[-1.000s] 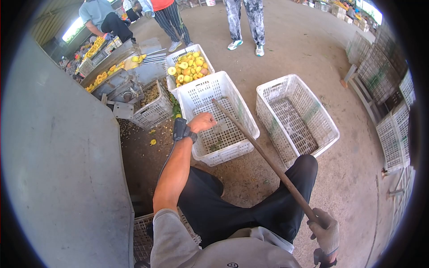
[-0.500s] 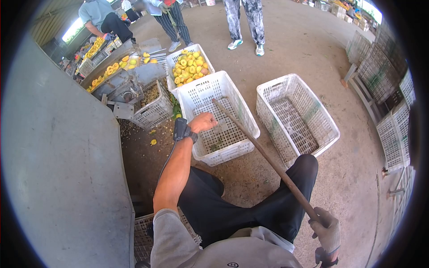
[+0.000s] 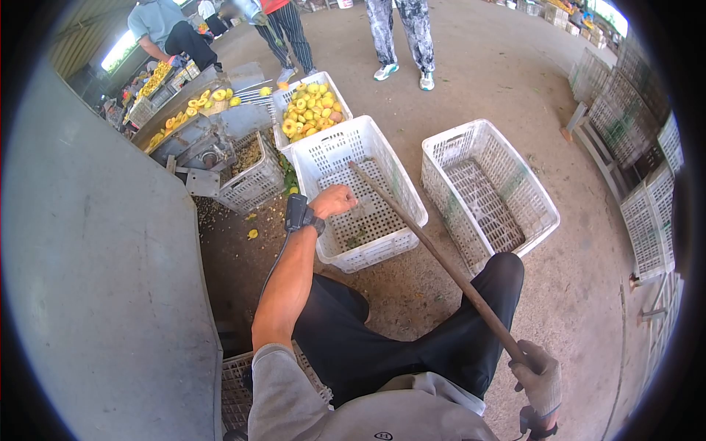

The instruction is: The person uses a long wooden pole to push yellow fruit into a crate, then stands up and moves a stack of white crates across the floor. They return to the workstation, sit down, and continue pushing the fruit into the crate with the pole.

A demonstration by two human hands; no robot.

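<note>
My bare left hand (image 3: 334, 200) hangs over the left rim of a white plastic crate (image 3: 375, 253), its fingers curled closed. Whatever it may hold is hidden under the fingers. A watch and a small black device sit on that wrist. My right hand (image 3: 540, 375), in a light glove, is wrapped round the near end of a long wooden stick (image 3: 441, 261). The stick slants across my right knee, and its far tip is inside the same crate. Some leafy scraps lie on that crate's floor.
Another white crate (image 3: 540, 184) stands to the right. Beyond mine, a crate of yellow fruit (image 3: 312, 110) adjoins a metal machine (image 3: 243, 121) carrying halved fruit. A crate of pits (image 3: 254, 184) sits below. A grey metal panel (image 3: 103, 257) rises at left. Several people are ahead; stacked crates (image 3: 625, 110) stand at right.
My hands and the stick stay put. Fruit pieces on the machine have shifted, with one now near the fruit crate's corner. The person in striped trousers has moved slightly.
</note>
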